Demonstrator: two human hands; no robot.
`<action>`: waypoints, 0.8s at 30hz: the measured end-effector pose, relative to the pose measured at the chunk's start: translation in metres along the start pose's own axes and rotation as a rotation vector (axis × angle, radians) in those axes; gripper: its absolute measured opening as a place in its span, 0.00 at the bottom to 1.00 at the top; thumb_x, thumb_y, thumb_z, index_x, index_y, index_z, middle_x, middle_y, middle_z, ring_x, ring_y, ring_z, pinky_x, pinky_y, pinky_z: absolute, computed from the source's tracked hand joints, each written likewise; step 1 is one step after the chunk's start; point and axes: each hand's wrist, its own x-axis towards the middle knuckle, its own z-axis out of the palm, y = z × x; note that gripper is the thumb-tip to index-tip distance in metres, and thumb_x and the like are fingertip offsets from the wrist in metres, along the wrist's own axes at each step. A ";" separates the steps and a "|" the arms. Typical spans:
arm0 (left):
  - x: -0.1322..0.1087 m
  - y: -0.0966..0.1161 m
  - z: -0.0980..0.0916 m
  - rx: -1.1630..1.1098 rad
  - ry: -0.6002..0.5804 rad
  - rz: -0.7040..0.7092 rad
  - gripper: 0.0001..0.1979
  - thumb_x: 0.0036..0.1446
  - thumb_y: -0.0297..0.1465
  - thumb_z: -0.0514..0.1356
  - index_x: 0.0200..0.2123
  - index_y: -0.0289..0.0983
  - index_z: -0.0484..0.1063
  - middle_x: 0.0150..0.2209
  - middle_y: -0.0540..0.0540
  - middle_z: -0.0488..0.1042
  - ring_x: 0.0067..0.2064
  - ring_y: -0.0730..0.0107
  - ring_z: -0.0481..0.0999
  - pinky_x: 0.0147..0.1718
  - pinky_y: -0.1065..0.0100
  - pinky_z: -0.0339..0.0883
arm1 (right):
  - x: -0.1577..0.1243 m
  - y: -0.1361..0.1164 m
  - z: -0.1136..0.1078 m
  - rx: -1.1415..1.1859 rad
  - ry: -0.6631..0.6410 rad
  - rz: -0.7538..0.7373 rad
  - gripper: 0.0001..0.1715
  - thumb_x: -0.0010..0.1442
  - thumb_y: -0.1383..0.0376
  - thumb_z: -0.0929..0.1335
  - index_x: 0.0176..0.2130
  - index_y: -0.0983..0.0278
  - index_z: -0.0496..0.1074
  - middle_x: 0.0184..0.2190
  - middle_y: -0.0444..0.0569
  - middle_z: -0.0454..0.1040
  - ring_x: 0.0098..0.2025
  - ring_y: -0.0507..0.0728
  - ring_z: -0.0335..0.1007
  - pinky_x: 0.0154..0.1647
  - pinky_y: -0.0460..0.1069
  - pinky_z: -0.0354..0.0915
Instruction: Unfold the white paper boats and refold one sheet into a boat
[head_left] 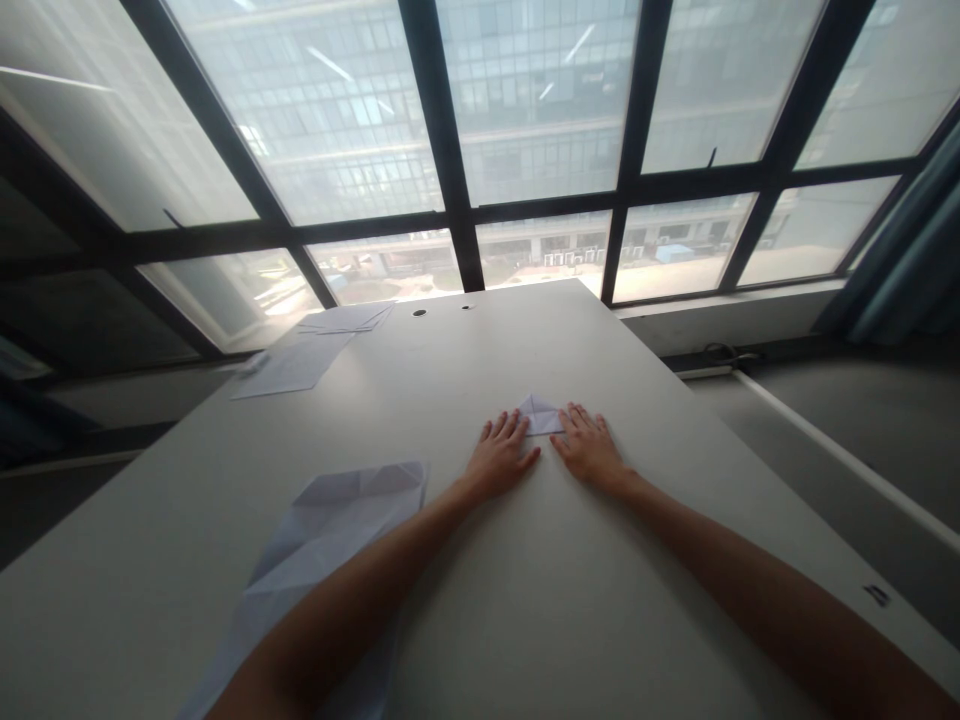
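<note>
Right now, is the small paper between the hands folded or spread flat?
Folded. The small paper shows a pointed, triangular shape with creases, pressed on the table by the left hand and right hand.

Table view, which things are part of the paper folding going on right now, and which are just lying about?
In use:
- small folded paper
- left hand, flat at its left edge
- right hand, flat at its right edge

Lying about:
- creased sheet, near left
- loose sheets, far left corner
- table
</note>
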 end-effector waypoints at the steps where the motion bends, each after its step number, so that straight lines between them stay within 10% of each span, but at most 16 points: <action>1: 0.000 0.000 0.000 0.000 0.001 -0.002 0.35 0.67 0.52 0.41 0.68 0.38 0.52 0.71 0.42 0.47 0.71 0.52 0.43 0.67 0.51 0.40 | 0.000 0.000 0.000 -0.002 -0.002 0.000 0.37 0.69 0.52 0.54 0.68 0.68 0.52 0.70 0.60 0.46 0.72 0.62 0.37 0.68 0.63 0.36; 24: 0.000 0.001 0.001 -0.010 0.001 -0.014 0.36 0.66 0.52 0.42 0.69 0.38 0.49 0.71 0.42 0.46 0.71 0.54 0.43 0.67 0.52 0.40 | 0.001 0.001 0.000 0.011 -0.001 0.012 0.36 0.68 0.52 0.56 0.68 0.67 0.54 0.70 0.59 0.47 0.72 0.62 0.37 0.68 0.62 0.36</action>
